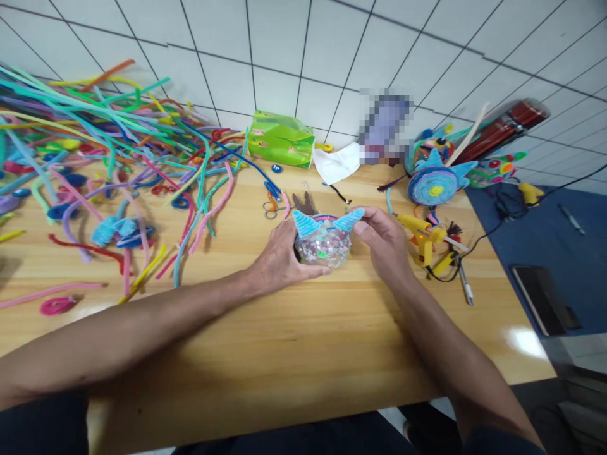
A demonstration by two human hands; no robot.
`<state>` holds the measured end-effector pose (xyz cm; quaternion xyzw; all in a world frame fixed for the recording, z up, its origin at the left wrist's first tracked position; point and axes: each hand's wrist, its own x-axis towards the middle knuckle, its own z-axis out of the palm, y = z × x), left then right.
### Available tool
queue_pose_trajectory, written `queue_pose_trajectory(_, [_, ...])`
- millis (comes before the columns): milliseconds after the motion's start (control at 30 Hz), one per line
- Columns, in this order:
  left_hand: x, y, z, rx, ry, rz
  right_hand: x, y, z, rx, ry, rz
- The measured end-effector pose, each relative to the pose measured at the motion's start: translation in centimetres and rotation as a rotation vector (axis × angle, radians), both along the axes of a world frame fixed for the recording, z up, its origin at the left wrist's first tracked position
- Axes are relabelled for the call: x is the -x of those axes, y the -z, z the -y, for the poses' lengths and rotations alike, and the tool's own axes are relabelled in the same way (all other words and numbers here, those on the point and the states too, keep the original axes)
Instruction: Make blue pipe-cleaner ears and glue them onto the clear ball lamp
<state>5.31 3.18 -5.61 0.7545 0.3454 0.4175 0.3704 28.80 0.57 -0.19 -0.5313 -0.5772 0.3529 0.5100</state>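
Note:
A clear, shiny round ornament (325, 248) with coloured bits showing through sits between my hands over the middle of the table. Two light-blue pointed ears, apparently of coiled pipe cleaner, stand at its top left and top right. My left hand (279, 256) wraps around the ornament's left side, thumb along its lower front. With thumb and fingertips, my right hand (382, 237) pinches the tip of the right blue ear (349, 219). The far side of the ornament is hidden.
Many coloured pipe cleaners (142, 133) heap at the left. Behind stand a green tissue pack (281, 140) and a white tissue (337, 165). Scissors (271, 208) lie behind my left hand. At right are a yellow glue gun (423, 237) with cord, a blue coiled decoration (434, 186) and a red flask (502, 129).

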Motion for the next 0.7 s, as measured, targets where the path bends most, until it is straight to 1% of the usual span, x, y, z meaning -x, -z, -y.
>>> queue_pose_trajectory(100, [-0.1, -0.2, -0.2, -0.002, 0.008, -0.027, 0.5, 0.3, -0.9, 0.022, 0.003, -0.048])
queue_pose_trajectory(200, [-0.1, -0.3, -0.3, -0.002, 0.005, -0.047, 1.0, 0.9, -1.4, 0.008, 0.033, -0.066])
queue_pose_trajectory(300, [-0.1, -0.3, -0.4, 0.0, 0.002, -0.043, 1.6, 1.4, -1.3, -0.009, 0.055, -0.091])
queue_pose_trajectory(433, [0.0, -0.2, -0.4, -0.025, -0.003, -0.021, 2.2, 1.6, -1.0, -0.02, 0.079, -0.154])
queue_pose_trajectory(567, [0.0, 0.0, -0.5, 0.019, -0.017, -0.011, 2.5, 1.6, -0.9, -0.038, 0.1, -0.15])
queue_pose_trajectory(700, [-0.1, 0.2, -0.7, 0.032, 0.004, 0.02, 2.5, 1.7, -1.0, -0.028, 0.118, -0.161])
